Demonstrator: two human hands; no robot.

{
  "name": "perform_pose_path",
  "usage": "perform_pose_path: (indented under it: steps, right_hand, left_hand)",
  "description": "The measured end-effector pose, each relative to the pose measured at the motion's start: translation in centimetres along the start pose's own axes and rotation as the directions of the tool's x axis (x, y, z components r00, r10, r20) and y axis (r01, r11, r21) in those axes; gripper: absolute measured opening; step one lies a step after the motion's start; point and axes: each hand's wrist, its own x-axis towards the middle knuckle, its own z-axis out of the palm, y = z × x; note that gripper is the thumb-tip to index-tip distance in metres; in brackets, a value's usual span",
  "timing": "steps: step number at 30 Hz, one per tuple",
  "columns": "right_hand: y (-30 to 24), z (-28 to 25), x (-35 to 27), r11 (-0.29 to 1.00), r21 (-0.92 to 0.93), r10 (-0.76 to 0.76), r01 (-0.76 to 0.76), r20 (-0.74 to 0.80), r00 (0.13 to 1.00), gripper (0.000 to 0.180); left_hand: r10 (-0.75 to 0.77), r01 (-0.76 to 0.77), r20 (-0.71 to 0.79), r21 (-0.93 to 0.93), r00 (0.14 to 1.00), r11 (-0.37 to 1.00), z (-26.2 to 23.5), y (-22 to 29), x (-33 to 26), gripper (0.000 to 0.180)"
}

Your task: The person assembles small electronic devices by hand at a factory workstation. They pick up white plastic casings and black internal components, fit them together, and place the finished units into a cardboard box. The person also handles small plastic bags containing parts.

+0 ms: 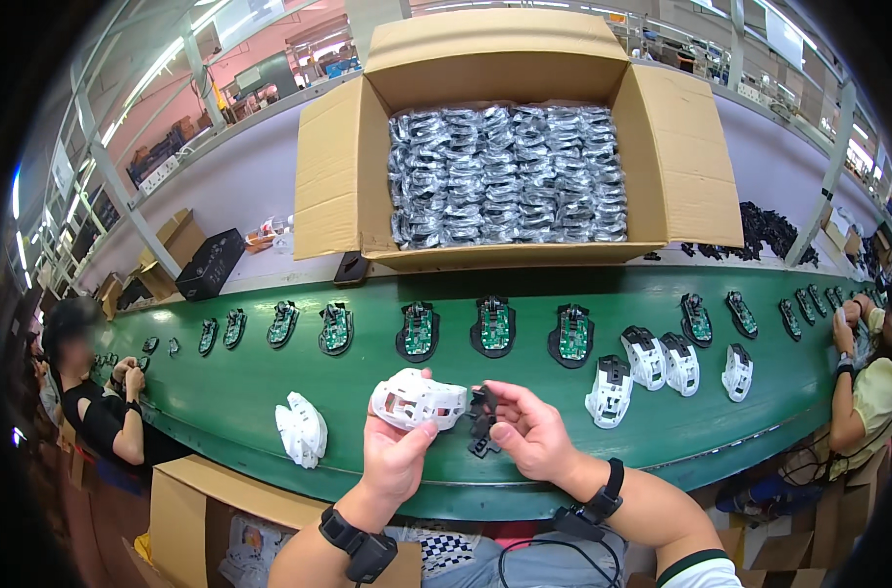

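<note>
My left hand point(395, 453) is closed around a white computer-mouse shell point(417, 400), held over the near edge of the green bench. Between the fingers of my right hand point(530, 431) is a black plastic mouse part point(482, 421), its upper end right beside the shell's right end; whether they touch I cannot tell. To the left lies a stack of white shells point(300, 431). On the right, a white shell with a black piece fitted at its top point(610, 392) lies near several similar ones point(682, 363).
Mouse bases with green circuit boards point(492, 326) form a row along the green bench point(387, 367). Behind stands an open carton point(524, 257) of bagged parts. Black parts point(765, 235) are heaped at back right. Another carton point(186, 510) sits below left. People work at both sides.
</note>
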Motion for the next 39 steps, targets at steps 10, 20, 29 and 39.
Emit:
perform_pose_path:
  steps: [10, 20, 29, 39]
  right_hand:
    - [0.2, -0.8, 0.3, 0.936, 0.144, 0.313, -0.321, 0.077, 0.947, 0.055]
    - [0.3, -0.7, 0.1, 0.902, 0.245, 0.305, -0.354, 0.218, 0.927, 0.061]
    - [0.8, -1.0, -0.2, 0.933, 0.213, 0.248, -0.289, 0.198, 0.948, 0.058]
    - [1.8, 1.2, 0.0, 0.993, -0.100, -0.041, 0.055, 0.137, 0.990, 0.072]
  left_hand:
    - [0.172, -0.348, 0.379, 0.468, 0.909, 0.812, -0.1, -1.6, -0.9, 0.076]
    - [-0.092, 0.030, 0.283, 0.214, 0.955, 0.976, 1.8, -0.3, -2.3, 0.086]
    - [0.035, -0.057, 0.181, 0.120, 0.983, 0.991, 3.9, -1.5, -3.2, 0.067]
    - [0.203, -0.217, 0.197, 0.050, 0.959, 0.975, 3.6, -3.2, -2.8, 0.056]
